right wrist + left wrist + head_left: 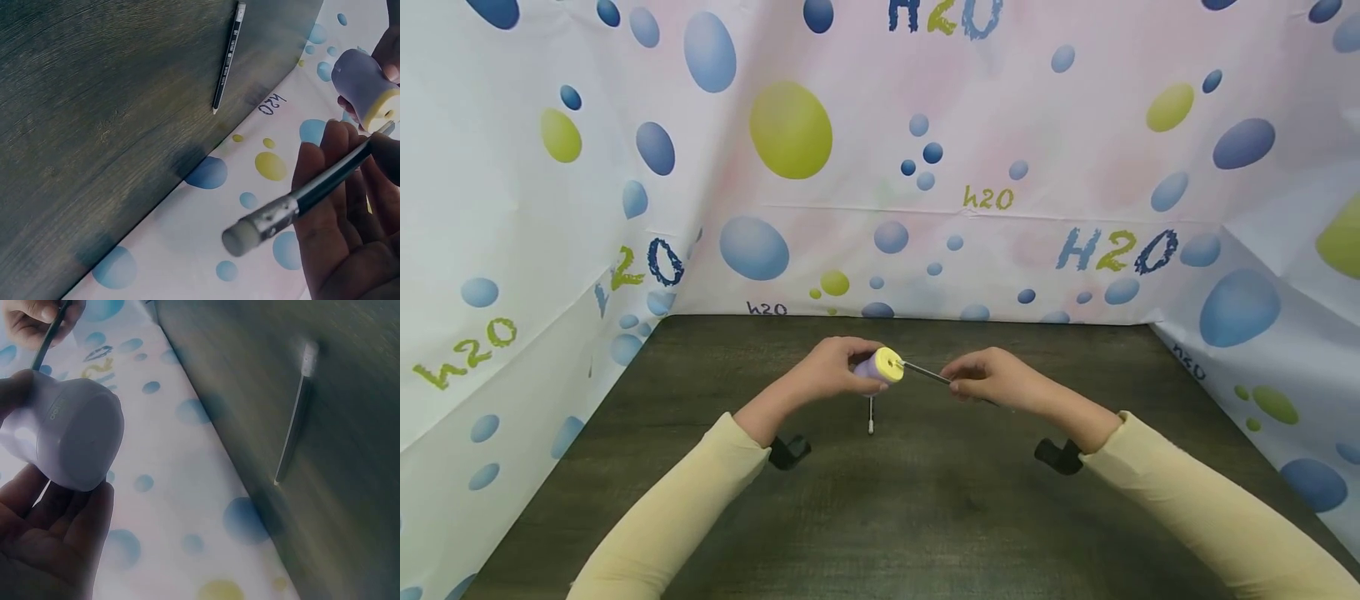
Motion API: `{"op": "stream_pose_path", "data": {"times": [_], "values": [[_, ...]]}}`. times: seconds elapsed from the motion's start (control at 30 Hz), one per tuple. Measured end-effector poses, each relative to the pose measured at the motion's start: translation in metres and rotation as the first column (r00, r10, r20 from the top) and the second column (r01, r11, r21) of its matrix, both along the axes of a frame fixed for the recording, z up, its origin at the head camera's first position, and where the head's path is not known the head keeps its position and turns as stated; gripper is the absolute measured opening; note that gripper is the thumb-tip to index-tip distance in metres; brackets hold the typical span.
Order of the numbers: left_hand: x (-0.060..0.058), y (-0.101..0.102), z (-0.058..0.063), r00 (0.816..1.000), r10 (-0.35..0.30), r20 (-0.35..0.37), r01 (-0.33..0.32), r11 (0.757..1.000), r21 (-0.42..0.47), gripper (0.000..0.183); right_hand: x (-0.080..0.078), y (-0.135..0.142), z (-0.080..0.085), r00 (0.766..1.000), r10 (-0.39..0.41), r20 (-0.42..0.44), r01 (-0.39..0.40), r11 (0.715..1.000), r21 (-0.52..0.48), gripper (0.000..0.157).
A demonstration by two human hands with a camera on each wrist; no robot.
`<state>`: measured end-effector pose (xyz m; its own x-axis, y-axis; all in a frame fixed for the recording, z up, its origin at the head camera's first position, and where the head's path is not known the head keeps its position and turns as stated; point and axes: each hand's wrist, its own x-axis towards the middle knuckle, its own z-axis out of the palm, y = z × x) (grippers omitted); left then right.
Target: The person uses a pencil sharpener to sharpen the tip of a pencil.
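Observation:
My left hand (pixel 831 369) grips a purple pencil sharpener (pixel 867 370) with a yellow end that faces right and has holes in it. In the left wrist view the sharpener's rounded purple base (pixel 84 434) shows between thumb and fingers. Between thumb and fingertips, my right hand (pixel 996 382) pinches a dark pencil (pixel 927 372), its tip right at the yellow end. The right wrist view shows this pencil's metal band and eraser (pixel 259 225) pointing away from the sharpener. A second dark pencil (pixel 871 415) lies on the table below the sharpener, partly hidden behind it.
The dark wood-grain table (pixel 925 517) ends at a white backdrop (pixel 880 275) with blue and green dots, which also rises at both sides. Black wrist mounts (pixel 790 452) sit under the wrists, just above the tabletop.

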<state>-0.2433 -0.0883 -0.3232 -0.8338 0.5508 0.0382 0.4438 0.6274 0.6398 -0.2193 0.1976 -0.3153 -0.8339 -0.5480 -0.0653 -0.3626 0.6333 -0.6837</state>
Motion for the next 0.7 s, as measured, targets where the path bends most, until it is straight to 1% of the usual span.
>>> {"op": "stream_pose_path", "data": {"times": [0.17,0.4,0.57,0.7], "values": [[0.0,0.002,-0.002,1.0,-0.001,0.003,0.001,1.0,-0.001,0.056,-0.002,-0.002,-0.003,1.0,-0.002,-0.029,0.002,1.0,0.024,0.031],[-0.004,0.004,-0.009,1.0,-0.011,-0.002,0.011,1.0,-0.015,0.059,-0.003,-0.003,-0.008,0.997,-0.011,-0.082,0.016,0.998,0.063,0.028],[-0.004,0.004,-0.011,1.0,0.002,-0.002,-0.002,1.0,-0.027,0.06,-0.002,-0.004,-0.007,0.994,-0.016,-0.105,0.025,0.996,0.086,0.028],[-0.003,0.004,-0.011,1.0,0.012,0.004,-0.012,1.0,-0.009,0.06,-0.003,-0.004,-0.006,0.993,-0.014,-0.114,0.025,0.995,0.093,0.027]]}}
